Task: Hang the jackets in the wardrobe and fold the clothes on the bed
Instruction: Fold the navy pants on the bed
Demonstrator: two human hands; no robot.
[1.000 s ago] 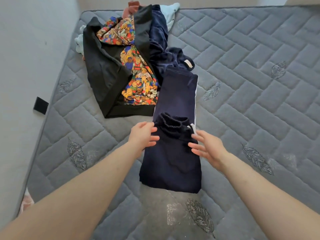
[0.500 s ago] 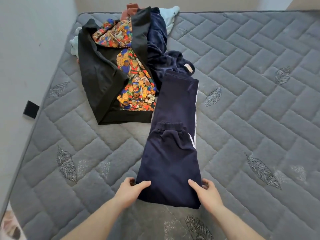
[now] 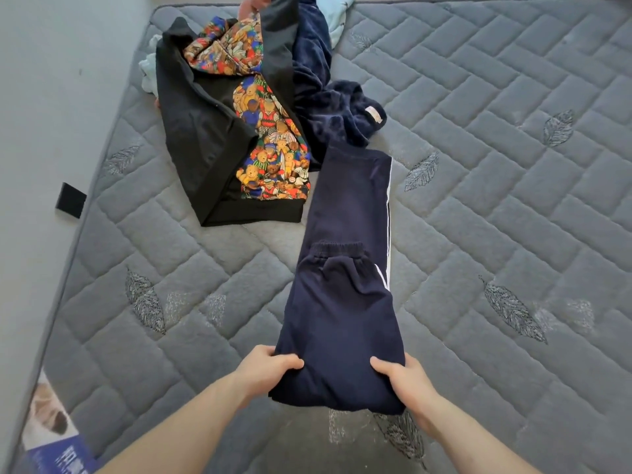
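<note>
The navy trousers (image 3: pixel 345 268) are lying on the mattress (image 3: pixel 513 217), their long axis running toward 12 o'clock from the grip. The left hand (image 3: pixel 270 371) and right hand (image 3: pixel 400 378) are each pinching a near corner, thumbs on top, forearms converging.

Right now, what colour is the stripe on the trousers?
White, along the navy trousers' right edge, in the head view.

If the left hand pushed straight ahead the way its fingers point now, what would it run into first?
The left hand grips the near left corner of the navy trousers, fingers pointing right and slightly away. Going straight on, it would meet the trousers' own folded cloth first, then probably the right hand at the opposite corner.
</note>
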